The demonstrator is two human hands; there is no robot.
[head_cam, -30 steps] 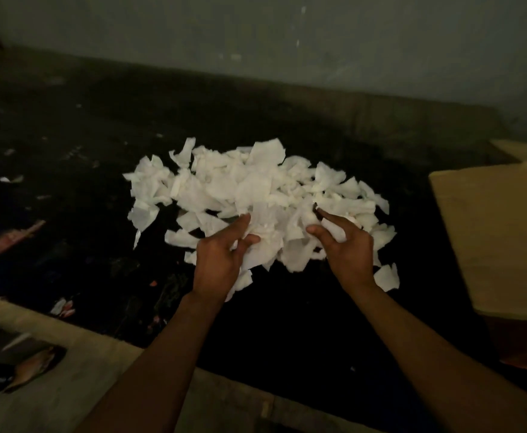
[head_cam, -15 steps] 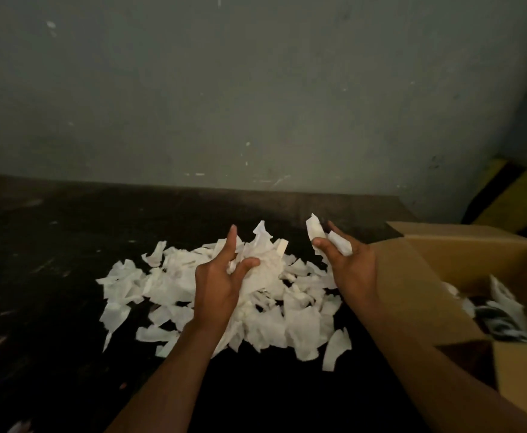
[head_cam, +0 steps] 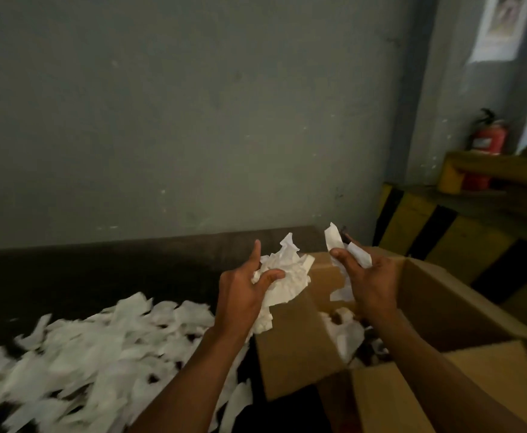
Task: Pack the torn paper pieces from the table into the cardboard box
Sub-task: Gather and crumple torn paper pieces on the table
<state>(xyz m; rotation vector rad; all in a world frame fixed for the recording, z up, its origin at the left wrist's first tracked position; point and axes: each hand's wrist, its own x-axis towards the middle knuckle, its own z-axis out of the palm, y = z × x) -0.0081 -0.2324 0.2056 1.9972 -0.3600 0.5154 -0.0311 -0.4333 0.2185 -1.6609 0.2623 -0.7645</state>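
White, crumpled torn paper pieces point(head_cam: 284, 273) fill the left hand point(head_cam: 240, 295) and a few thin strips sit pinched in the right hand point(head_cam: 371, 282), both hands raised over the open brown cardboard box point(head_cam: 443, 307), while ragged scraps point(head_cam: 93, 354) cover the dark table point(head_cam: 99, 270).

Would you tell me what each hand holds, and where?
Left hand clutches a paper wad around its middle; right hand pinches paper strips near their lower ends.

Box mouth open, flap up.
The box point(head_cam: 443, 295) stands open-topped; its raised near flap point(head_cam: 293, 342) blocks the way from the paper pile point(head_cam: 99, 354).
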